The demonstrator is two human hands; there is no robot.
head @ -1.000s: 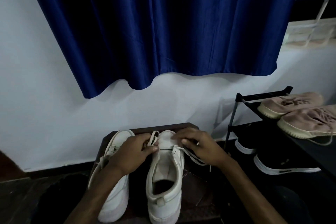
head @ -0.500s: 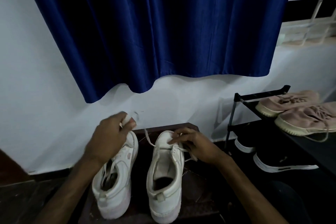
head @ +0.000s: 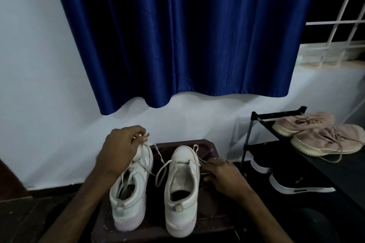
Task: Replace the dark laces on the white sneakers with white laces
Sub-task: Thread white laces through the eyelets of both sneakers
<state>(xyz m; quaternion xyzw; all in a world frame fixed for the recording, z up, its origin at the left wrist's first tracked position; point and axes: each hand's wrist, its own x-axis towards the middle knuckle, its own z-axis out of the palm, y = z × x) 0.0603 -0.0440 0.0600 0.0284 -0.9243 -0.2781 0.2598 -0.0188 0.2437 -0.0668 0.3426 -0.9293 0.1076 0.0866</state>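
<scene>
While the left hand (head: 120, 152) is pinching a white lace (head: 148, 151) between curled fingers above the toe of the left sneaker (head: 128, 193), it is covering most of that toe, and the lace's end is disappearing inside the grip. Both white sneakers are standing side by side, heels toward the camera, on a dark low table (head: 209, 150). The right hand (head: 225, 177) is lying against the outer side of the right sneaker (head: 182, 193), fingertips meeting its loose lace (head: 160, 170) near the front eyelets; whether they are gripping it I cannot tell. Shadow is swallowing the inside of both sneakers. To the right, a black shoe rack (head: 254, 134) is carrying pink shoes (head: 304, 124), while black shoes (head: 296, 183) below are melting into darkness. Both forearms are running off the bottom edge.
</scene>
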